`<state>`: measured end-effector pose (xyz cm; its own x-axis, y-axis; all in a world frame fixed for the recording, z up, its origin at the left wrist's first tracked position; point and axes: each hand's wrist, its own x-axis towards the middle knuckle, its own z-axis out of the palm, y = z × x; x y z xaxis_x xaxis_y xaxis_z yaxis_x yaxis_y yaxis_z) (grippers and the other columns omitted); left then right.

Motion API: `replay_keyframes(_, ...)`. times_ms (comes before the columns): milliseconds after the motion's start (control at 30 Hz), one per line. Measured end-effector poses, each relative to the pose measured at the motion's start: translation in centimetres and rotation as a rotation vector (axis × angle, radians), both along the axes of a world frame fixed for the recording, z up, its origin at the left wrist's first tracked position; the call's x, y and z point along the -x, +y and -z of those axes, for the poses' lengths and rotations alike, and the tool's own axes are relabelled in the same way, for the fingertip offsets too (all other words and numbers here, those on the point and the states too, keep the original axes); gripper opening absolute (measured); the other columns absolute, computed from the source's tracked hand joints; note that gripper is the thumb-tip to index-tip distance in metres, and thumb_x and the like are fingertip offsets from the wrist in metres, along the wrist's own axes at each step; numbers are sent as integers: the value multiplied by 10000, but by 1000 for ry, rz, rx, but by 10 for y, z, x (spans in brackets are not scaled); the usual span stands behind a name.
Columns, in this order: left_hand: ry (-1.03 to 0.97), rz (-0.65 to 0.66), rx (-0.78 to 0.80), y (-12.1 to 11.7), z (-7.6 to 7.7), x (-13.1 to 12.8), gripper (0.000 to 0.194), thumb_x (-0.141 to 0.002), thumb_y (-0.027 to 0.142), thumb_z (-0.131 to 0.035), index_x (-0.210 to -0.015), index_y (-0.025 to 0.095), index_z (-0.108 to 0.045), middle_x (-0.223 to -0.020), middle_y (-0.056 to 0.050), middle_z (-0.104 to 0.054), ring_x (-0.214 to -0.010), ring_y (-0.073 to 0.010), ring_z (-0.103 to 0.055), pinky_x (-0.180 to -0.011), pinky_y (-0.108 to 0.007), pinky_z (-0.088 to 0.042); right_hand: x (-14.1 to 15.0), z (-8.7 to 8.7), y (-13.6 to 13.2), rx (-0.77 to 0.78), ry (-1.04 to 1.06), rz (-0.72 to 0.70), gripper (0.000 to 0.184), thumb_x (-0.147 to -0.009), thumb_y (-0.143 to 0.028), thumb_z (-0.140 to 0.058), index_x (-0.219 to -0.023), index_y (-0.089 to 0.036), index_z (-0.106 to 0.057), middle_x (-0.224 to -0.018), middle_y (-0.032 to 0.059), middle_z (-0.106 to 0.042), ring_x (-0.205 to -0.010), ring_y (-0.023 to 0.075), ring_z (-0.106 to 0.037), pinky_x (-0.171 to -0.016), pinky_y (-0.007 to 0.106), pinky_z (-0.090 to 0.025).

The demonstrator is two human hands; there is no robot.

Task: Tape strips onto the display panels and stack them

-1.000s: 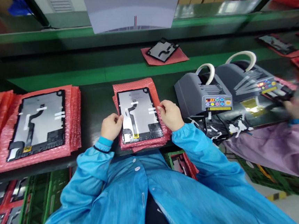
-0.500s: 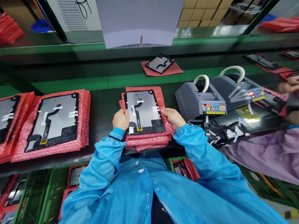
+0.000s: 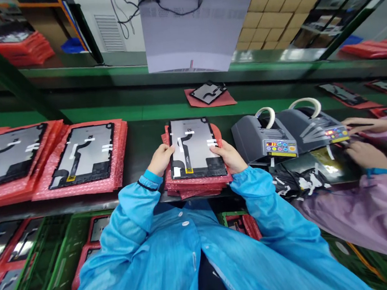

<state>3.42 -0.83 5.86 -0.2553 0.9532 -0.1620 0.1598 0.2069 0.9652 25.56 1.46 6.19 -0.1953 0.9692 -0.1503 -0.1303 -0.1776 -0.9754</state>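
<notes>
In front of me is a tablet display panel [image 3: 200, 146] with a silver back, a black frame, a dark ribbon cable and white tape strips. My left hand [image 3: 161, 159] grips its left edge, and my right hand [image 3: 231, 157] pinches the right edge with the thumb on top. Beneath the panel lies a stack of red bubble-wrap bags [image 3: 197, 187]; whether the panel still touches them I cannot tell. The fingers under the panel are hidden.
To the left, stacks of red bags [image 3: 122, 160] carry similar panels. On the right stand two grey tape dispensers [image 3: 263, 134] beside a heap of black and white scraps [image 3: 298, 178]. A co-worker's hands [image 3: 366, 152] are beyond. A monitor [image 3: 193, 32] hangs ahead.
My hands have moved from the red bag's sides onto the panel, which now sits higher over the stack. The whole view has shifted slightly. The co-worker's hands have come closer to the far dispenser.
</notes>
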Motion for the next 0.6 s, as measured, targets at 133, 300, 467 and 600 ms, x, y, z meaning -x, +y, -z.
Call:
replay_keyframes(133,-549,-126,-53,-29,-30,32,330,-628,230,-759,-894,136,-588,-717,-2,-625,-720,-145,-603,-778,-311,-499,36,-20,9,-90,-23,-168,469,-625,-397,-745,-1028,-196,-616,-945,40,-718,-938,230,-673,-871,388,-524)
replay_keyframes(300,-299,-400,-252,-62,-84,133,457,-572,323,-845,-906,88,-639,-766,-21,-663,-770,-142,-635,-786,-281,-512,158,-55,25,-373,59,-323,439,-738,-383,-678,-1114,-183,-570,-1092,60,-689,-1097,227,-620,-992,418,-467)
replay_keyframes(467,260,-690,-159,-70,-82,238,341,-704,250,-741,-998,95,-664,-781,-16,-681,-725,-123,-626,-752,-249,-511,275,-51,14,-398,-225,-293,367,-848,-242,-554,-1196,-149,-485,-1223,110,-627,-1160,208,-590,-1026,394,-443)
replay_keyframes(600,617,-582,173,-67,-51,264,269,-685,154,-699,-950,110,-701,-765,-39,-690,-762,-165,-648,-787,-257,-500,298,-27,4,-229,-644,-417,327,-786,-147,-626,-1092,-99,-521,-1120,182,-649,-1081,257,-636,-960,388,-496)
